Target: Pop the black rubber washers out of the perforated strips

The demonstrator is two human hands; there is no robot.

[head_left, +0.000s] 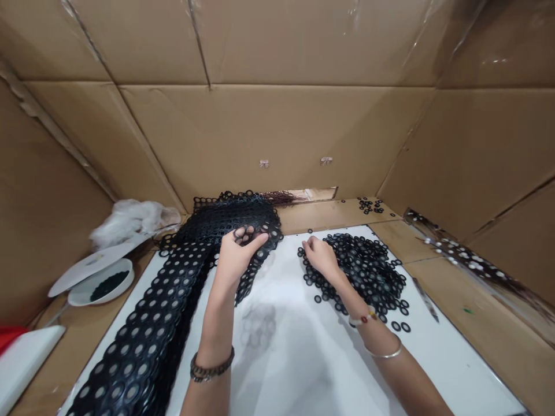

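Note:
A long mesh of linked black rings (151, 323) runs down the left of the white board and bunches up at the back. My left hand (240, 248) grips the edge of this mesh, thumb and fingers closed on its outer rings, just above the board. To the right lies a heap of loose black rings (364, 268). At the heap's left edge my right hand (318, 252) is closed in a pinch. Whatever sits between its fingertips is too small to make out. Bracelets circle both wrists.
Cardboard walls surround the white board (277, 370). Left are a white bowl (117, 280) with dark green contents, a tilted lid (87, 267) and white fluff (132, 222). A pointed tool (426, 299) lies right of the heap. More rings (370, 206) are scattered at the back.

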